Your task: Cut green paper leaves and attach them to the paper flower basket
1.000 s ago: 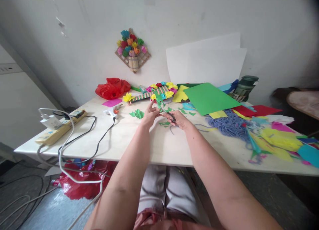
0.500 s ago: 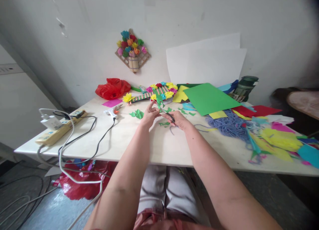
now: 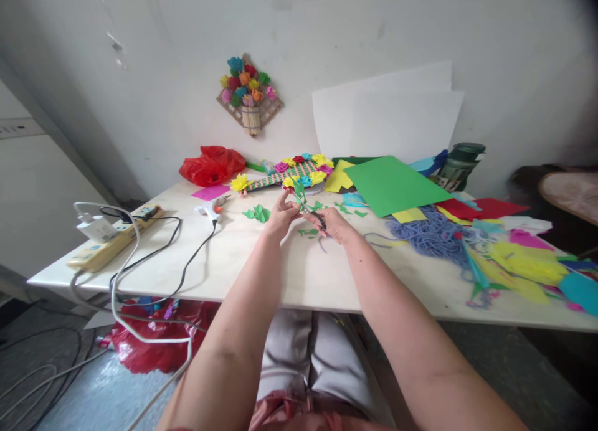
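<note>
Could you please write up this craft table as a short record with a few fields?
left hand: left hand pinches a green paper piece
right hand: right hand holds scissors at that piece
near hands: green paper scraps on the table
left side: glue gun, power strip
right side: green paper sheet, blue yarn
wall: paper flower decoration

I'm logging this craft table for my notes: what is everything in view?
green paper piece: 1, green, held in left hand
scissors: 1, dark, in right hand
green sheet: 1, table, right of centre
paper flower board: 1, multicolour, table back
glue gun: 1, white, table left
power strip: 1, yellowish, table left edge
red bag: 1, by wall
yarn: 1 heap, blue
wall flower decoration: 1, multicolour
left hand: 1
right hand: 1
</note>
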### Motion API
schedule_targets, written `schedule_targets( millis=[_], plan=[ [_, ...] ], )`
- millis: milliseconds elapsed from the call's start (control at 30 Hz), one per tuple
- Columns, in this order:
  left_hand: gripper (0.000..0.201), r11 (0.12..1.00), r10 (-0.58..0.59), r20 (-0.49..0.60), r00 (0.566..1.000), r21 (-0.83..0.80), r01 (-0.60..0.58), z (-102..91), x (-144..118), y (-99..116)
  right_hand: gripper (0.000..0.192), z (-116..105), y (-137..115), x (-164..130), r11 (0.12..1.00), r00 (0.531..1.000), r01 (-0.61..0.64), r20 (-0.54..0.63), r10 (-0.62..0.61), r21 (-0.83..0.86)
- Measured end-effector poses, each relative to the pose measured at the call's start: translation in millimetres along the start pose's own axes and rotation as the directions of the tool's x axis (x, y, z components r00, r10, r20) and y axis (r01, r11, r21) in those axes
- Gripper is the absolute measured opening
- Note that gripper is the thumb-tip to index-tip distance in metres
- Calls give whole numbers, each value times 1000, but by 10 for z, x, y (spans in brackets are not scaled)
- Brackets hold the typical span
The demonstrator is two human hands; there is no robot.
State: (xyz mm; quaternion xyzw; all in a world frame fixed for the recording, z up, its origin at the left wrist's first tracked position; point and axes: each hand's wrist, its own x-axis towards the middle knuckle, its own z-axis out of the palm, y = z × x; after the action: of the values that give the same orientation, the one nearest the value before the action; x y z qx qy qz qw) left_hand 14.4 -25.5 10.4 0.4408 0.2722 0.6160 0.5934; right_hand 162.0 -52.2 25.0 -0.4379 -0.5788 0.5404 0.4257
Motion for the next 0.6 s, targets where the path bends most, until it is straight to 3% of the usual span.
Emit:
schedule_targets(
  millis=[267, 467, 600],
  plan=[
    [96, 1000, 7, 22, 1000, 20, -7, -27, 17, -30, 28, 0, 21, 22, 1000, 999, 19, -43, -19, -1],
    [72, 996, 54, -10, 998, 75, -53, -55, 55, -60, 25, -74, 82, 93, 1000, 997, -3, -75, 1, -24],
    [53, 993, 77, -51, 996, 90, -72, -85, 89, -85, 33, -115, 112, 121, 994, 989, 26, -140, -41, -107]
  ],
)
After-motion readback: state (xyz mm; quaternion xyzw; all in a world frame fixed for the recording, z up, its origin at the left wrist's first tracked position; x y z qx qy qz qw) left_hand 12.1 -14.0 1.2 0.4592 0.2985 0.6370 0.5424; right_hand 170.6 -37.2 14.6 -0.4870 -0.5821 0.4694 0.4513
